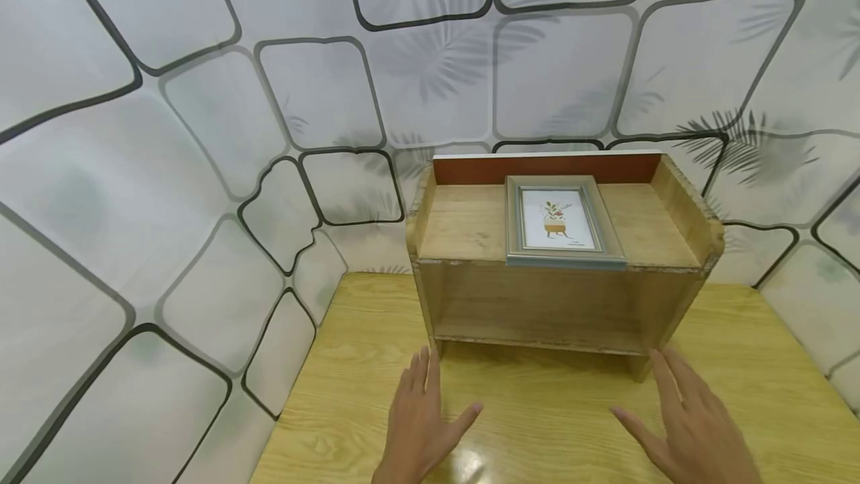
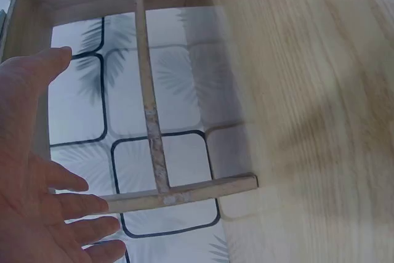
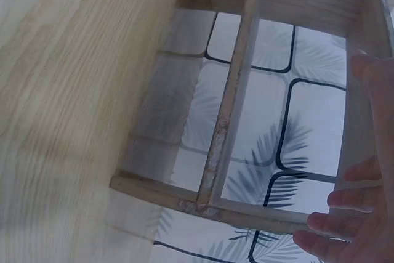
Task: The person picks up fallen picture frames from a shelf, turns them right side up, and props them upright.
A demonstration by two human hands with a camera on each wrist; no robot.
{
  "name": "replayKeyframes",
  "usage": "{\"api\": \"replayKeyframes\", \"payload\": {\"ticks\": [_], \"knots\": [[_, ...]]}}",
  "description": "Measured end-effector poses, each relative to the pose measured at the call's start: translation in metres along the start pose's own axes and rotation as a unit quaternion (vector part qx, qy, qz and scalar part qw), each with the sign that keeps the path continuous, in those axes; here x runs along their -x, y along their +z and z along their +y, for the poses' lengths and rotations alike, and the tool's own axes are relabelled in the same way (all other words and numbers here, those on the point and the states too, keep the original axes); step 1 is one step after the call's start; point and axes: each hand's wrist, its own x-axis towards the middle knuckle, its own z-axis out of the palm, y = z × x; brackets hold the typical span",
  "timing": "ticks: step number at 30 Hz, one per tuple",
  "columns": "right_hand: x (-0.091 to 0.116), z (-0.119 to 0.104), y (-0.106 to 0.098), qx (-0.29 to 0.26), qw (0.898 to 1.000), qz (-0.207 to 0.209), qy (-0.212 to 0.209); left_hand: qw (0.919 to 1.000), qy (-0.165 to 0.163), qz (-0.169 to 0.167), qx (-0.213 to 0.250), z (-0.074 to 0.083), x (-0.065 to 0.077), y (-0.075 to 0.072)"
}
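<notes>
A small wooden shelf [image 1: 463,224] stands upright on the table, with raised sides and an open compartment below its top board. On that top board lies a picture frame [image 1: 561,219], face up, its front edge at the board's front; it shows a potted plant. My left hand [image 1: 418,424] is in front of the shelf's lower left corner, fingers straight and thumb spread. At the lower right corner, my right hand [image 1: 695,424] mirrors it, fingertips close to the side panel. Both palms hold nothing. Each wrist view shows the hand alongside an end panel [image 2: 184,195] of the shelf.
The yellow wood-grain table [image 1: 343,372] extends around the shelf on both sides and in front. Behind and to the left hangs a pale covering [image 1: 201,133] patterned with dark rounded outlines and leaves, close to the shelf's back.
</notes>
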Motion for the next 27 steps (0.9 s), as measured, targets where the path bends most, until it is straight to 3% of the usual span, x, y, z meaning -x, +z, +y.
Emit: {"api": "replayKeyframes", "payload": {"ticks": [5, 9, 15, 23, 27], "knots": [[-0.016, -0.009, -0.004, 0.0, 1.0, 0.009, -0.001, 0.9995, 0.015, 0.017, 0.022, 0.009, -0.01, -0.007], [-0.034, -0.015, -0.011, -0.01, 1.0, 0.027, -0.008, 0.9959, 0.04, 0.073, 0.036, 0.017, -0.021, -0.015], [-0.066, -0.02, -0.024, -0.012, 0.997, 0.077, -0.027, 0.9814, 0.086, 0.149, 0.084, 0.033, -0.042, -0.034], [-0.107, -0.022, -0.035, 0.003, 0.988, 0.145, -0.047, 0.9676, 0.138, 0.169, 0.127, 0.054, -0.07, -0.063], [-0.13, -0.024, -0.04, 0.008, 0.989, 0.14, -0.037, 0.9671, 0.145, 0.167, 0.126, 0.064, -0.087, -0.077]]}}
